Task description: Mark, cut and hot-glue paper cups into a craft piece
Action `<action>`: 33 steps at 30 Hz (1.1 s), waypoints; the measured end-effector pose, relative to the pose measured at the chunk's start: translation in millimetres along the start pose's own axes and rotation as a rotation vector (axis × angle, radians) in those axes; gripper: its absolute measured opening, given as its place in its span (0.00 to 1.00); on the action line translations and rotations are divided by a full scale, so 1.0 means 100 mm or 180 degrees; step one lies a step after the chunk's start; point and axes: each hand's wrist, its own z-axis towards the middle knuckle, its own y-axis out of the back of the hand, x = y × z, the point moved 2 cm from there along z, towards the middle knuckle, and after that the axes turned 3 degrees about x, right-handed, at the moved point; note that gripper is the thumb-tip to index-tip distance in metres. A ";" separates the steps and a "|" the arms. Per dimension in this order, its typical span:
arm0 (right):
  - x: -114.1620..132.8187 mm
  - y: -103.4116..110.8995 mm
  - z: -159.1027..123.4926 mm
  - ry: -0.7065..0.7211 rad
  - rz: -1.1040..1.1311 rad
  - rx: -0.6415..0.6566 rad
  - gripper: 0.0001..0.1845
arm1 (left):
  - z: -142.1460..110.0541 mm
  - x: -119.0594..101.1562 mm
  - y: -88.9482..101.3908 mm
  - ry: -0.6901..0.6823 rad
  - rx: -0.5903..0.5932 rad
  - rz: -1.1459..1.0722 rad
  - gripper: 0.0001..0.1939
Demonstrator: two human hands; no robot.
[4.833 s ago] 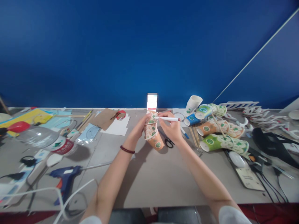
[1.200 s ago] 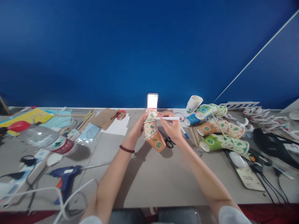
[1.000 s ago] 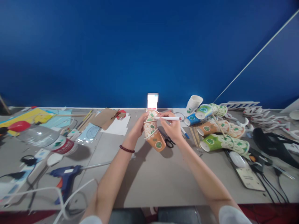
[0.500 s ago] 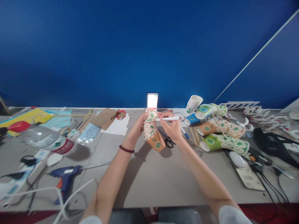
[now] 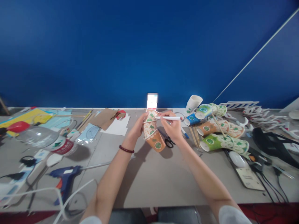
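Note:
My left hand [image 5: 139, 126] is closed around the left side of joined orange paper cups [image 5: 153, 133], patterned with white and green. The cups tilt, with an orange base toward me. In my right hand [image 5: 171, 126] a white marker [image 5: 170, 118] is pinched, lying almost level. Its tip points left and is at the upper cup's side; whether it touches cannot be made out. Black-handled scissors [image 5: 169, 142] lie on the table under my right hand, partly hidden. Behind the cups a lit phone [image 5: 152, 101] stands against the blue wall.
To the right lie joined green cups [image 5: 224, 144], orange cups [image 5: 219, 128] and blue cups [image 5: 192, 119], with white cups [image 5: 194, 103] behind. A glue gun [image 5: 65, 177], a plastic bottle [image 5: 50, 141] and cardboard [image 5: 105, 118] are on the left. Wooden sticks [image 5: 194, 137] lie right of my hand.
Compared with the oldest frame, the cups are tilted slightly differently, showing more of the lower orange cup. Over the last second, the marker and cups shift only slightly. Both hands keep their holds.

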 end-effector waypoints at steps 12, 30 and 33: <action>0.00 -0.01 -0.01 0.0002 -0.0034 0.0056 0.02 | -0.02 -0.02 -0.02 -0.0091 0.0057 0.0068 0.26; -0.01 -0.01 0.00 -0.0018 0.0171 -0.0008 0.02 | -0.03 -0.05 -0.03 -0.0178 0.0178 0.0018 0.26; -0.01 0.00 0.00 -0.0009 0.0146 -0.0007 0.02 | -0.03 -0.04 -0.04 -0.0183 0.0297 0.0027 0.27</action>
